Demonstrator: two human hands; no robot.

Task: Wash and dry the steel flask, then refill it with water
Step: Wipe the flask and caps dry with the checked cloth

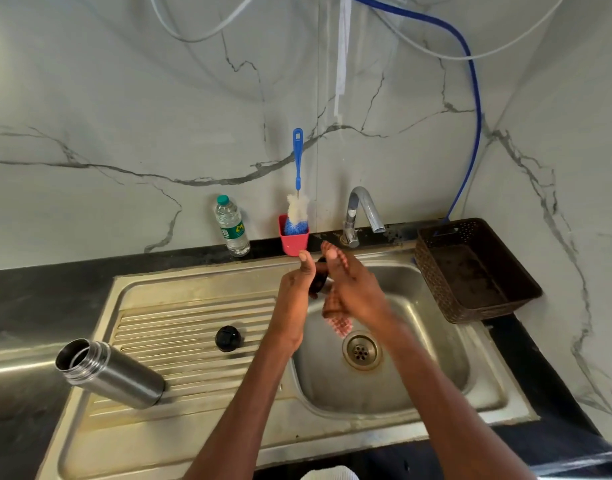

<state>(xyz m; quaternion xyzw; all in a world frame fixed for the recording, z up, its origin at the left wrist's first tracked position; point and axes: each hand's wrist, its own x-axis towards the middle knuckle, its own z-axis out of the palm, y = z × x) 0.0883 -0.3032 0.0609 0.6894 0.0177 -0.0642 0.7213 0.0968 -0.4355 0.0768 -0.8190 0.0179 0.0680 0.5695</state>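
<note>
The steel flask [115, 374] lies on its side on the sink's drainboard at the left, its open mouth toward the left edge. A round black stopper [228, 338] sits on the ribbed drainboard beside it. Over the basin, my left hand [299, 289] holds a dark lid [319, 278], most of it hidden between my palms. My right hand [353, 289] presses a red checked cloth [336, 318] against the lid, the cloth's end hanging down below my palm.
A steel sink [193, 271] with a drain [361, 350] and a tap [361, 213] at the back. A red cup [294, 242] holds a blue bottle brush [297, 209]; a plastic water bottle [232, 226] stands left of it. A brown basket [505, 299] sits at the right.
</note>
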